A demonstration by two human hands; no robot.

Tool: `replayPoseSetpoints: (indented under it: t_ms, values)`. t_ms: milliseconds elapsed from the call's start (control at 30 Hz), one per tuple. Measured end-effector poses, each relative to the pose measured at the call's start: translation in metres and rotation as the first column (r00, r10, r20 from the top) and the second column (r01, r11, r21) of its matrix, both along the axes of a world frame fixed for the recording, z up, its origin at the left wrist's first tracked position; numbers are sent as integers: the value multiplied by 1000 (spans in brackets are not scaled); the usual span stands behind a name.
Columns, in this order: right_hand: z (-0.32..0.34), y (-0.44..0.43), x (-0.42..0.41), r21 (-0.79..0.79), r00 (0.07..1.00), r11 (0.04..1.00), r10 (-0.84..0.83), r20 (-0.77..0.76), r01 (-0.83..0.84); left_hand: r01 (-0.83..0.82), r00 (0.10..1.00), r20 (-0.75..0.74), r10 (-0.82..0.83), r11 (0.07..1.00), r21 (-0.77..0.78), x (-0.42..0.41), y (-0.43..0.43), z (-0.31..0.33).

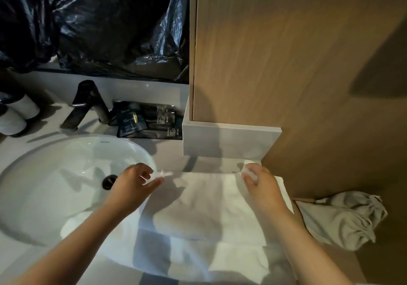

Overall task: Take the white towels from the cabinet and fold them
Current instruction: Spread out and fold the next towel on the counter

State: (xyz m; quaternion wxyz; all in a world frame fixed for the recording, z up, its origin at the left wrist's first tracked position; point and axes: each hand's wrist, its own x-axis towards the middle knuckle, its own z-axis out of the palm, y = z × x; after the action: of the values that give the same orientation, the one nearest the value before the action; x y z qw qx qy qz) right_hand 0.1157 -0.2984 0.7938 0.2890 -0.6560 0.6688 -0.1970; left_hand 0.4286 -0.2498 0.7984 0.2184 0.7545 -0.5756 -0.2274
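Folding step in hand. The sink (33, 159) lies left, partly under the white towel (204, 199) spread on the counter. The left hand (132, 183) pinches the towel's far left corner; the right hand (259, 183) pinches the far right one. The next move likely calls for drawing both corners evenly nearward. The grey ledge (229, 139) stands close behind and the grey cloth bag (339, 221) just right. The near side looks open.

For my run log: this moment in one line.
left hand: pinches white towel corner; right hand: pinches other corner; white towel: spread on counter
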Motion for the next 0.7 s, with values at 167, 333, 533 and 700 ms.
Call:
replayPoseSetpoints:
  t_ms: [167, 333, 533, 700]
  values:
    - [-1, -11, 62, 35, 960, 960, 278, 38, -279, -70, 996, -51, 74, 995, 74, 1, 43, 5]
    - [-14, -20, 94, 141, 910, 900, 415, 8, -412, -99, 984, -135, 120, 984, 151, -7, 63, -2]
    - [-29, -24, 110, 259, 874, 853, 483, -62, -453, -122, 954, -247, 167, 974, 189, -13, 77, -1]
    - [-38, -21, 113, 265, 865, 853, 489, -109, -449, -94, 953, -262, 153, 970, 224, -11, 84, 1]
